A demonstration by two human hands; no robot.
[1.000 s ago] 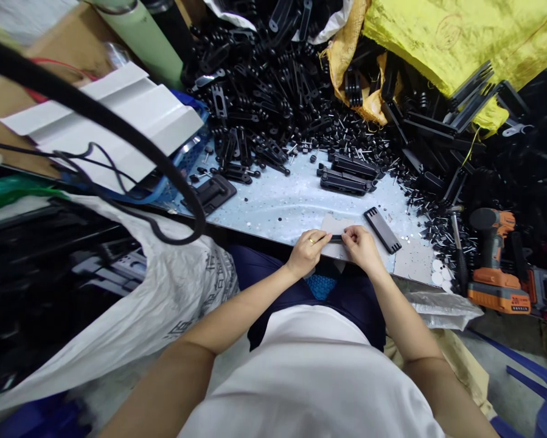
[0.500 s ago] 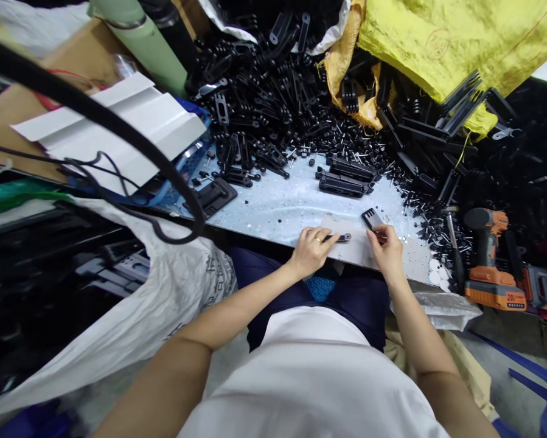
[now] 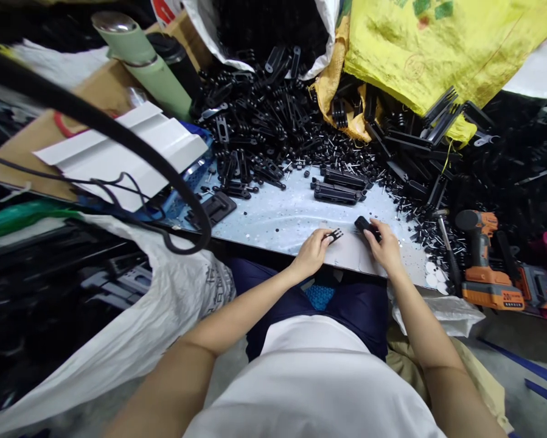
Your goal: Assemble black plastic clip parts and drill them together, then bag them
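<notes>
Near the front edge of the work surface (image 3: 273, 234), my left hand (image 3: 310, 252) is closed on a small black pronged part (image 3: 336, 235), its prongs pointing up and right. To the right, my right hand (image 3: 383, 244) grips a black elongated part (image 3: 363, 226), whose rounded end sticks out past the fingers. The two parts are apart, over a greyish sheet. Beyond the hands lie black assembled bracket pieces (image 3: 339, 193) side by side. How far each held part reaches inside the fingers is hidden.
Heaped black parts (image 3: 273, 115) and loose screws cover the back. An orange cordless drill (image 3: 487, 261) and a hammer (image 3: 447, 243) are at the right. A black cable (image 3: 131, 143) arches over the left side, before a green bottle (image 3: 157, 79). White discs (image 3: 435, 277) lie at the front right corner.
The part in my left hand has turned from its round-holed end showing to its prongs showing. The right-hand part has been turned over, from slotted end to rounded black end. The view has shifted slightly.
</notes>
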